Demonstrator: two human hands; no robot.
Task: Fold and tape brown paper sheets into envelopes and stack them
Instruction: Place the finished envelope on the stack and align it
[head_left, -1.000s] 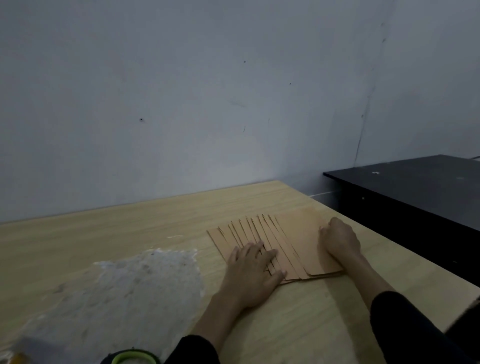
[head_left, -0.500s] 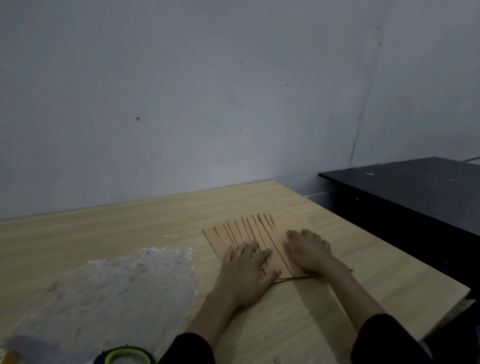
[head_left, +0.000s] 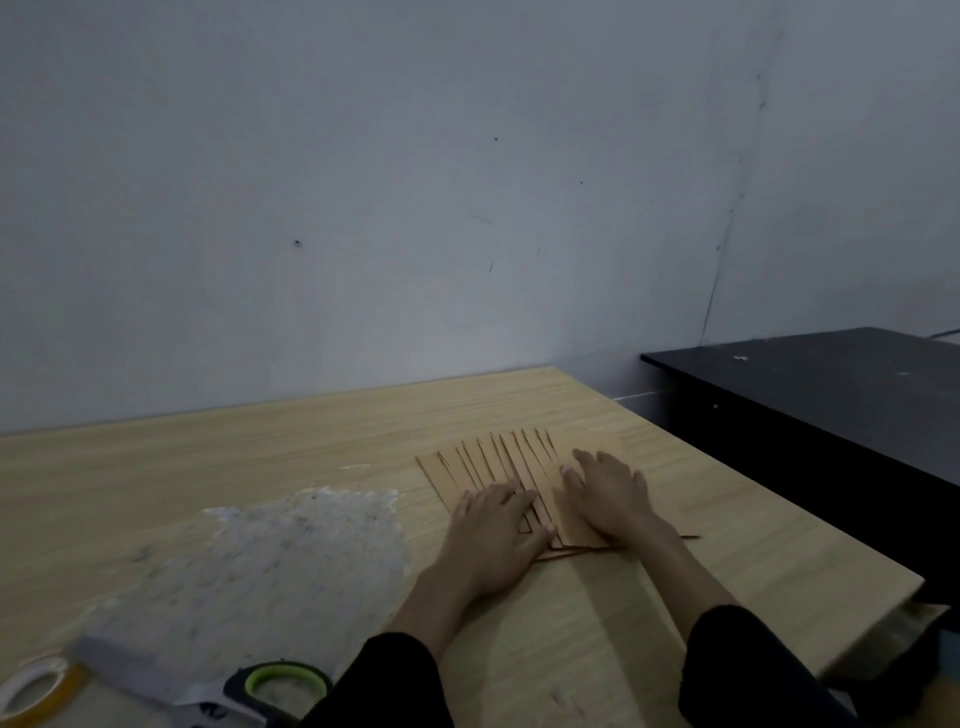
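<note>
Several brown paper envelopes (head_left: 498, 462) lie fanned out, overlapping, on the right part of the wooden table (head_left: 260, 452). My left hand (head_left: 493, 535) rests flat on the near left part of the fan, fingers straight. My right hand (head_left: 608, 493) lies flat on the right side of the fan, close beside the left hand, fingers spread and pointing away from me. Both hands cover the near edges of the envelopes. A roll of clear tape (head_left: 36, 691) sits at the table's near left corner.
A scraped whitish patch (head_left: 270, 561) marks the tabletop left of the envelopes. Scissors with green-lined handles (head_left: 280, 686) lie at the near edge, on a white sheet. A black cabinet (head_left: 831, 395) stands to the right. A bare wall rises behind the table.
My right hand has slid left across the fan from its right edge until it lies next to the left hand, pushing the envelopes closer together. The left hand has stayed in place.
</note>
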